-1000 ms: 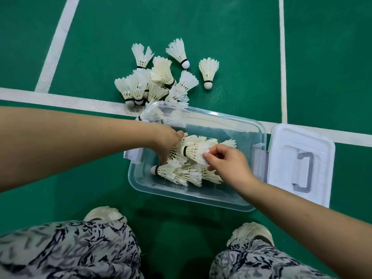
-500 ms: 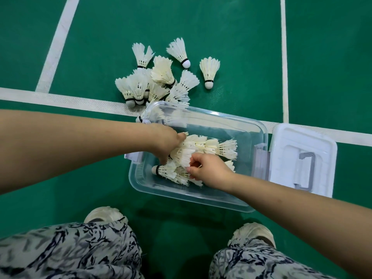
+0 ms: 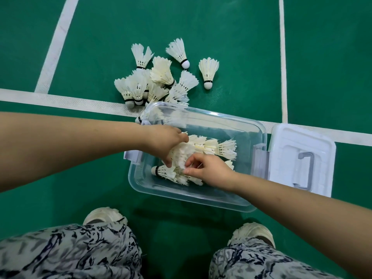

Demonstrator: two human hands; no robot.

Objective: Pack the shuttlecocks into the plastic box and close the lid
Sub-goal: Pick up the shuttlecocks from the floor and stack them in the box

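A clear plastic box (image 3: pixel 237 200) sits on the green court floor with several white shuttlecocks (image 3: pixel 219 147) lying inside it. My left hand (image 3: pixel 163 140) reaches in from the left and grips a bunch of them, fingers curled round the feathers. My right hand (image 3: pixel 209 170) comes in from the right and pinches the feathers of that same bunch (image 3: pixel 181 153). More shuttlecocks (image 3: pixel 155 83) lie in a loose pile on the floor just behind the box. The white lid (image 3: pixel 285 150) with a grey handle lies flat to the right of the box.
White court lines cross the floor behind the box and run away at left and right. My knees in patterned trousers (image 3: pixel 66 252) and two pale shoes (image 3: pixel 104 215) are at the near edge, close to the box's front wall.
My right hand has moved left across the box, from the shuttlecocks' right end to the bunch under my left hand. The shuttlecocks in the box have shifted; the left hand has stayed in place.
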